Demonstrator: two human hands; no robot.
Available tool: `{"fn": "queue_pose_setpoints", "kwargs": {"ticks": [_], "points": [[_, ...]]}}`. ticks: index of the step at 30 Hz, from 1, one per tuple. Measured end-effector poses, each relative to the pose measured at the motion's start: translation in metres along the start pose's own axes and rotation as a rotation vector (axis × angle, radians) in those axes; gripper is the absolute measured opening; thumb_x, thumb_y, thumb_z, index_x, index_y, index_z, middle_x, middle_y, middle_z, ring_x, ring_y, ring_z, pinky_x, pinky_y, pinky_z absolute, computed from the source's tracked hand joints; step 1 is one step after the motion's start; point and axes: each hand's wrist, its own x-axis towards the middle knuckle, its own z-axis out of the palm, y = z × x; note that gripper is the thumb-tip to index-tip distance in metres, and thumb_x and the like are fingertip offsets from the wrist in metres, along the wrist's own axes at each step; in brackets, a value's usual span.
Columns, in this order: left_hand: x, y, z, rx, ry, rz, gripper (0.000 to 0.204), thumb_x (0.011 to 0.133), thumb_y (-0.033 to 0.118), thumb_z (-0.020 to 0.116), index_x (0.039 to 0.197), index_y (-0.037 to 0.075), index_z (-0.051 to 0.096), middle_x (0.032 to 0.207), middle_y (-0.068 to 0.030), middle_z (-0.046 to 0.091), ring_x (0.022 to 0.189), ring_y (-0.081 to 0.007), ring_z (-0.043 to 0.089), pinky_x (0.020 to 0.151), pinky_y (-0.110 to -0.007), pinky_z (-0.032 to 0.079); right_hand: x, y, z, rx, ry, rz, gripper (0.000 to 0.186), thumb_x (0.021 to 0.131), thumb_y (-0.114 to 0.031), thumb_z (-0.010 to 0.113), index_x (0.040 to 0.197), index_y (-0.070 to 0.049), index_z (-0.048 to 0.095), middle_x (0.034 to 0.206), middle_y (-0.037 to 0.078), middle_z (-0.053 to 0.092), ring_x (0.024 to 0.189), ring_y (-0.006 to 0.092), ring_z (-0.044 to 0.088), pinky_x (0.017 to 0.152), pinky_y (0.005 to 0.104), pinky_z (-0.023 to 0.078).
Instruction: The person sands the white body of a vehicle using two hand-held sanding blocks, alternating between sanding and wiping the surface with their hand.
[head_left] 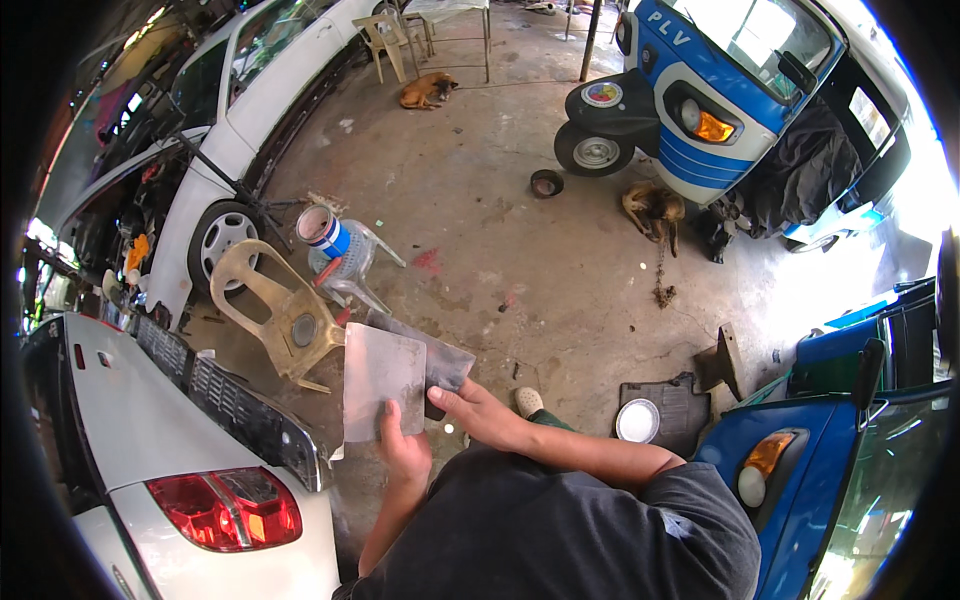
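Note:
My left hand [404, 447] grips the lower edge of a flat grey metal plate [380, 372], held upright in front of my chest. My right hand [480, 410] holds a second dark grey blade-like tool [440, 362], which lies behind and to the right of the plate, its edge touching the plate. Both hands are above the concrete floor, just right of the rear of a white car [150, 440] with a red tail lamp [225, 508].
An overturned tan plastic chair [280, 310] and a white chair with a paint can [322, 228] lie ahead. Two dogs [655, 208] [428, 90] rest on the floor. A blue three-wheeler [720, 90] stands far right, another blue vehicle [850, 440] near right, a second white car [230, 120] at left.

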Motion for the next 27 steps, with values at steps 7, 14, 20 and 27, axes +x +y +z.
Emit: {"fn": "queue_pose_setpoints", "kwargs": {"ticks": [7, 14, 20, 27], "points": [[0.007, 0.001, -0.019, -0.092, 0.005, 0.021, 0.048, 0.097, 0.022, 0.051, 0.140, 0.002, 0.043, 0.140, -0.0105, 0.050, 0.131, -0.0250, 0.046, 0.114, -0.049, 0.034, 0.000, -0.031, -0.020, 0.372, 0.308, -0.206, 0.040, 0.103, -0.022, 0.050, 0.139, -0.006, 0.041, 0.135, 0.008, 0.052, 0.121, 0.0218, 0.053, 0.088, 0.0464, 0.056], [0.008, 0.013, -0.032, -0.045, 0.074, -0.003, 0.043, 0.095, 0.014, 0.053, 0.137, 0.007, 0.047, 0.135, -0.0075, 0.054, 0.125, -0.0251, 0.053, 0.107, -0.055, 0.042, -0.009, -0.041, -0.045, 0.473, 0.464, -0.211, 0.039, 0.101, -0.020, 0.049, 0.138, -0.009, 0.044, 0.132, 0.006, 0.054, 0.116, 0.0208, 0.057, 0.084, 0.0429, 0.056], [0.009, 0.016, -0.031, -0.044, 0.110, -0.091, 0.043, 0.092, 0.011, 0.056, 0.134, 0.007, 0.049, 0.131, -0.0072, 0.056, 0.120, -0.0245, 0.056, 0.102, -0.054, 0.047, -0.010, -0.031, -0.070, 0.571, 0.248, -0.192, 0.041, 0.099, -0.033, 0.052, 0.131, -0.008, 0.052, 0.119, 0.004, 0.064, 0.102, 0.0174, 0.061, 0.071, 0.0342, 0.052], [0.012, 0.021, -0.030, -0.144, 0.138, -0.163, 0.046, 0.093, 0.012, 0.055, 0.138, 0.006, 0.047, 0.132, -0.0087, 0.055, 0.119, -0.0262, 0.056, 0.100, -0.054, 0.049, -0.011, -0.042, -0.059, 0.562, 0.272, -0.256, 0.035, 0.099, -0.030, 0.054, 0.127, -0.009, 0.057, 0.120, 0.004, 0.065, 0.101, 0.0182, 0.061, 0.078, 0.0350, 0.047]]}}
